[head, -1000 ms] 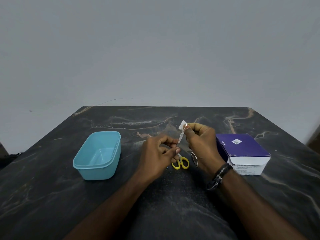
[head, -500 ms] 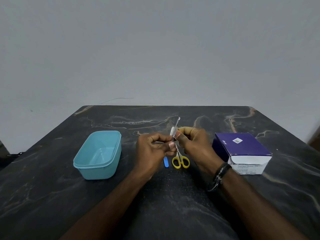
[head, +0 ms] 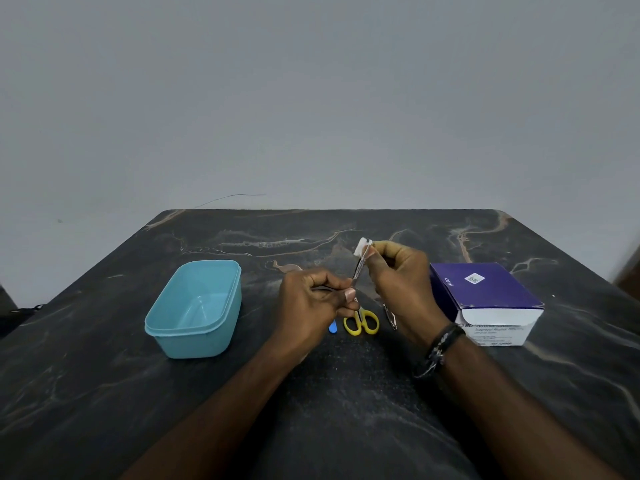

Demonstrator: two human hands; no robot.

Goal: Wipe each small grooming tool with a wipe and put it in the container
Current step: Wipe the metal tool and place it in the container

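Observation:
My left hand (head: 317,299) pinches the lower end of a thin metal tool (head: 358,270), which points up and slightly right above the table. Around the tool's upper tip, my right hand (head: 401,282) pinches a small white wipe (head: 362,245). Below the hands, yellow-handled scissors (head: 362,322), a blue tool end (head: 332,326) and a metal clipper (head: 390,317) lie on the dark table. The light blue container (head: 194,306) stands to the left with nothing visible inside it.
A purple and white box of alcohol swabs (head: 488,299) stands right of my right hand. The dark marbled table (head: 104,393) ends at a grey wall behind. A dark object sits at the far left edge (head: 7,306).
My right hand slid the wipe from the tool's lower part, near my left fingers, up to its upper tip. My left hand kept its hold on the lower end.

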